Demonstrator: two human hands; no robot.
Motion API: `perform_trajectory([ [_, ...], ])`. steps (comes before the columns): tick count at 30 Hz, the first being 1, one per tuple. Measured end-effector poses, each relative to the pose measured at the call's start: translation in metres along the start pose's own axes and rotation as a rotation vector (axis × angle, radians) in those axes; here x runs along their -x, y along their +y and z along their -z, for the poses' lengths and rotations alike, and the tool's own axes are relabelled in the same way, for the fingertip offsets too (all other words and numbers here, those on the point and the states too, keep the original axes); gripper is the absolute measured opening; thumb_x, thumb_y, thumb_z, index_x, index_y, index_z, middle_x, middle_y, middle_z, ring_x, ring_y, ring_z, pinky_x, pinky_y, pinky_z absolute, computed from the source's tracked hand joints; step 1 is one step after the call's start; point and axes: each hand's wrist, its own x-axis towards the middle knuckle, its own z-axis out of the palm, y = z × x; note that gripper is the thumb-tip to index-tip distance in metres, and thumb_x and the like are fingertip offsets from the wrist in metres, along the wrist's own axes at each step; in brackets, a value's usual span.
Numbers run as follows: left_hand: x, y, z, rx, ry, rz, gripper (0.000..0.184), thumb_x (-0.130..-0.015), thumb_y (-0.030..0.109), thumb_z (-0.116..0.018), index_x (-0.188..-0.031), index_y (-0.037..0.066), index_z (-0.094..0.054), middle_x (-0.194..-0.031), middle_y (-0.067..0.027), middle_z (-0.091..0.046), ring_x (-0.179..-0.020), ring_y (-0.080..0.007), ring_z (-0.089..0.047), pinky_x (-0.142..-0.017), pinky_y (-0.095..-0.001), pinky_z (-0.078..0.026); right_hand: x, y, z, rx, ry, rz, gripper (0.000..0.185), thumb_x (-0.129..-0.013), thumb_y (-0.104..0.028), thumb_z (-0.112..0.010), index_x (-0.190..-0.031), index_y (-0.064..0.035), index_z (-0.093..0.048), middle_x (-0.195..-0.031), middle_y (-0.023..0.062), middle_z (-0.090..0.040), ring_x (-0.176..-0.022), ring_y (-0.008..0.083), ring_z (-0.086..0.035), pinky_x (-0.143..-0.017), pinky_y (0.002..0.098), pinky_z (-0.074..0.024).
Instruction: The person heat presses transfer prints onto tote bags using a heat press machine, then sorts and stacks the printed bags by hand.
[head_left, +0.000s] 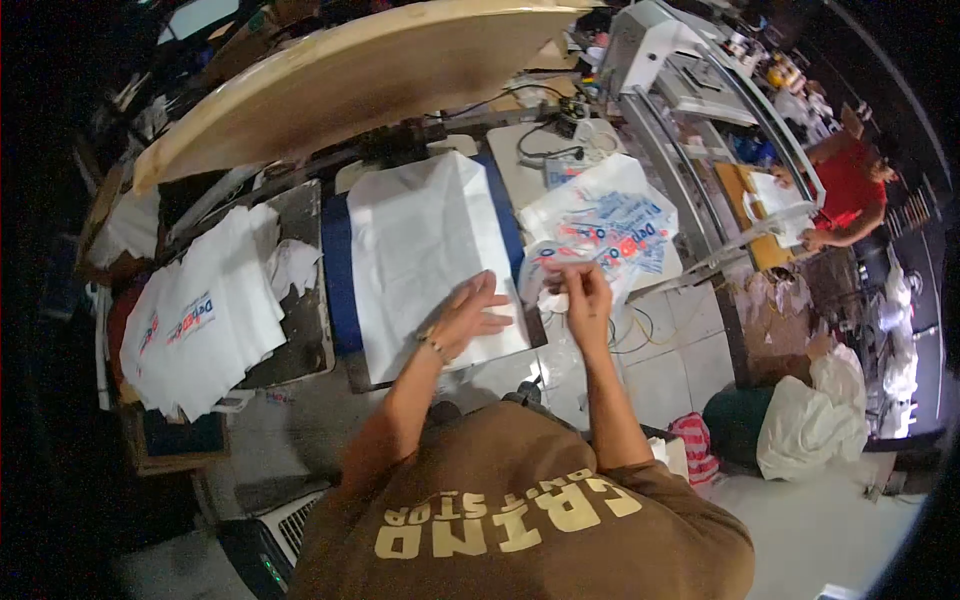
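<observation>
A blank white piece of fabric (425,250), shaped like a flat bag, lies over a dark blue pad (342,280). My left hand (465,315) rests on its lower right part, fingers spread. Just off the fabric's right edge, my right hand (588,292) pinches a clear printed film (545,268) with red and blue marks. Beside and beyond that hand is a pile of similar printed films (635,230), with blue and red lettering. How the pinched film's far end lies against the pile is hard to make out.
White printed pieces (205,310) are stacked on the left. A large curved board (370,85) spans the back. A metal-framed machine (690,130) stands at the right, with another person in red (850,185) beyond. Cables (560,125) lie behind the films; white sacks (815,420) sit lower right.
</observation>
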Motion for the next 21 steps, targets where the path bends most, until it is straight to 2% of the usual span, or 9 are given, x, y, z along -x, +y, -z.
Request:
perform_trajectory([
  [1, -0.005, -0.003, -0.004, 0.148, 0.005, -0.054, 0.075, -0.092, 0.045, -0.067, -0.146, 0.004, -0.034, -0.124, -0.0136, -0.058, -0.102, -0.0265, -0.065, -0.091, -0.0404, -0.054, 0.012, 0.017, -0.006, 0.115, -0.095, 0.114, 0.015, -0.099, -0.010, -0.056, -0.098, 0.0032, -0.062, -0.098, 0.0122, -0.071, -0.082, 0.0175, -0.068, -0.071, 0.0293, -0.0553],
  [2, -0.010, -0.004, 0.003, 0.150, 0.015, -0.057, 0.075, -0.092, 0.045, -0.067, -0.146, 0.004, -0.034, -0.124, -0.0136, -0.058, -0.102, -0.0265, -0.065, -0.091, -0.0404, -0.054, 0.025, -0.003, -0.025, 0.057, -0.170, 0.043, 0.013, -0.098, -0.008, -0.058, -0.096, 0.0039, -0.064, -0.097, 0.0122, -0.071, -0.085, 0.0170, -0.068, -0.072, 0.0290, -0.0541],
  [4, -0.020, -0.006, 0.015, 0.164, 0.006, -0.335, 0.062, -0.093, 0.030, -0.069, -0.141, 0.004, -0.039, -0.118, -0.0108, -0.058, -0.100, -0.0232, -0.064, -0.087, -0.0367, -0.055, 0.039, -0.002, -0.042, 0.115, -0.266, 0.030, 0.011, -0.095, -0.008, -0.062, -0.094, 0.0030, -0.064, -0.101, 0.0130, -0.071, -0.088, 0.0182, -0.069, -0.072, 0.0294, -0.0538],
  [5, -0.022, -0.006, 0.026, 0.151, 0.118, -0.297, 0.051, -0.087, 0.010, -0.073, -0.131, 0.005, -0.049, -0.117, -0.0095, -0.060, -0.097, -0.0197, -0.064, -0.083, -0.0322, -0.056, 0.044, 0.002, -0.049, 0.176, -0.343, 0.087, 0.012, -0.094, -0.010, -0.064, -0.095, 0.0020, -0.065, -0.104, 0.0136, -0.070, -0.088, 0.0203, -0.069, -0.071, 0.0304, -0.0541],
  [6, -0.024, -0.005, 0.041, 0.150, 0.120, -0.294, 0.051, -0.087, 0.010, -0.073, -0.131, 0.005, -0.049, -0.117, -0.0095, -0.060, -0.097, -0.0197, -0.064, -0.083, -0.0322, -0.056, 0.048, 0.005, -0.055, 0.238, -0.420, 0.147, 0.014, -0.092, -0.013, -0.067, -0.096, 0.0009, -0.066, -0.106, 0.0141, -0.070, -0.088, 0.0225, -0.070, -0.071, 0.0314, -0.0543],
  [8, -0.023, 0.000, 0.075, -0.366, 0.362, -0.534, 0.051, -0.082, 0.001, -0.076, -0.127, 0.004, -0.053, -0.117, -0.0097, -0.062, -0.096, -0.0166, -0.064, -0.085, -0.0310, -0.054, 0.051, 0.006, -0.065, 0.293, -0.438, 0.203, 0.017, -0.090, -0.015, -0.069, -0.097, -0.0008, -0.067, -0.107, 0.0139, -0.069, -0.088, 0.0254, -0.069, -0.073, 0.0339, -0.0538],
  [12, -0.021, 0.041, 0.129, -0.601, 0.500, -0.502, 0.051, -0.077, 0.000, -0.079, -0.123, 0.004, -0.057, -0.114, -0.0100, -0.064, -0.094, -0.0156, -0.064, -0.082, -0.0292, -0.054, 0.032, 0.029, -0.073, 0.600, -0.357, 0.459, 0.025, -0.084, -0.021, -0.073, -0.104, -0.0054, -0.069, -0.109, 0.0129, -0.068, -0.096, 0.0322, -0.064, -0.081, 0.0420, -0.0504],
  [16, -0.040, 0.060, 0.174, -0.914, 0.489, -0.643, 0.056, -0.072, 0.016, -0.085, -0.120, 0.004, -0.060, -0.118, -0.0155, -0.066, -0.105, -0.0269, -0.065, -0.092, -0.0362, -0.052, 0.005, 0.063, -0.072, 0.923, -0.313, 0.508, 0.039, -0.086, -0.025, -0.069, -0.122, -0.0108, -0.064, -0.140, 0.0140, -0.051, -0.127, 0.0389, -0.047, -0.105, 0.0496, -0.0360],
  [21, -0.016, 0.065, 0.134, -1.327, 0.898, -0.934, 0.047, -0.073, 0.020, -0.081, -0.116, 0.008, -0.064, -0.114, -0.0139, -0.064, -0.105, -0.0347, -0.060, -0.091, -0.0447, -0.047, 0.000, 0.084, -0.071, 1.052, -0.394, 0.411, 0.047, -0.090, -0.033, -0.065, -0.132, -0.0133, -0.059, -0.149, 0.0147, -0.043, -0.137, 0.0418, -0.038, -0.110, 0.0580, -0.0268],
])
